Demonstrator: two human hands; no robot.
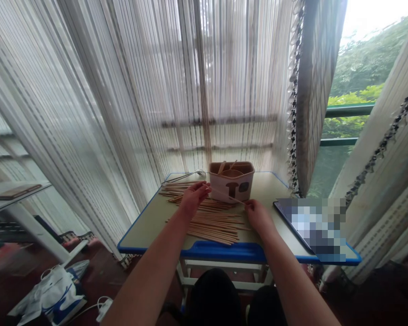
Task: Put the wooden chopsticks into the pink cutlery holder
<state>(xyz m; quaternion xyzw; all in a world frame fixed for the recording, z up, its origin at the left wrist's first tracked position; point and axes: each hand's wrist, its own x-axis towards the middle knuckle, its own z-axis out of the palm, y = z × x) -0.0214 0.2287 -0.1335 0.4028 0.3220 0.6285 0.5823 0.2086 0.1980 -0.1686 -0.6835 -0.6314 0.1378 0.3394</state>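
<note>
A thin, light stick (227, 195), apparently a chopstick, slants between my two hands above the table. My left hand (193, 199) pinches its upper end, and my right hand (257, 215) has its fingers closed on the lower end. Beneath and between the hands, many wooden chopsticks (214, 226) lie side by side in rows. Just behind the stick stands a pale bin with a brown rim (230, 184) and a mushroom-like print. A few sticks and a round brown thing show inside it.
A long-handled metal utensil (187, 176) lies at the back left of the blue-edged table (139, 233). A tablet-like device (294, 226), partly blurred out, rests at the right. Curtains (149, 90) hang close behind. Bags (56, 290) lie on the floor at left.
</note>
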